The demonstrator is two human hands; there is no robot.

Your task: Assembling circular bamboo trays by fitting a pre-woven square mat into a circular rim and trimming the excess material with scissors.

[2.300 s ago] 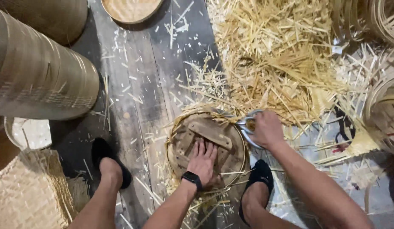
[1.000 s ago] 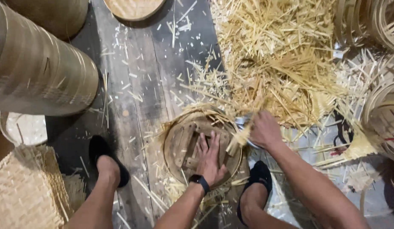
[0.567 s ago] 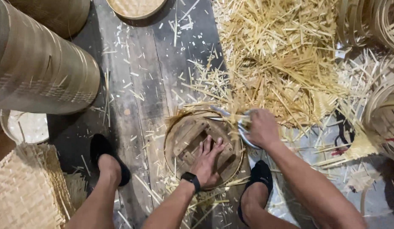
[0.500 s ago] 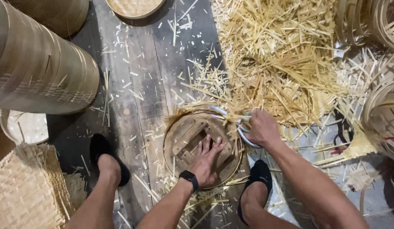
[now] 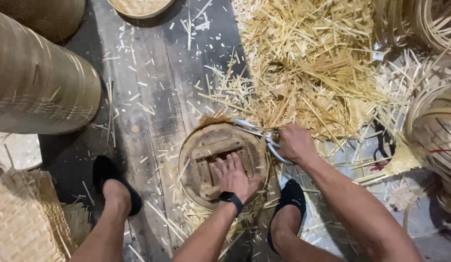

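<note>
Here: left hand (image 5: 233, 175) flat, fingers spread, pressing down on round wooden mould (image 5: 220, 164) inside a bamboo steamer ring, on floor (image 5: 143, 111) between the two feet. Black watch (image 5: 231, 198) on left wrist. Right hand (image 5: 296, 141) closed around handles of big scissors (image 5: 264, 138), at right rim of the ring; blades pointing left along far edge of the ring. Cannot tell whether blades open or closed. Ring in centre, near bottom of view. Big pile of bamboo strips (image 5: 308, 63) just beyond and right of the ring, touching its far edge. Stacked steamer rings (image 5: 38, 87) far left, lying sideways. Woven mat (image 5: 21, 223) near left corner. Woven lid (image 5: 138, 6) at far edge. More bamboo hoops (image 5: 434, 126) at right. Black shoes on both feet, left shoe (image 5: 109, 177), right shoe (image 5: 289, 194). Loose offcuts scattered over floor planks.
</note>
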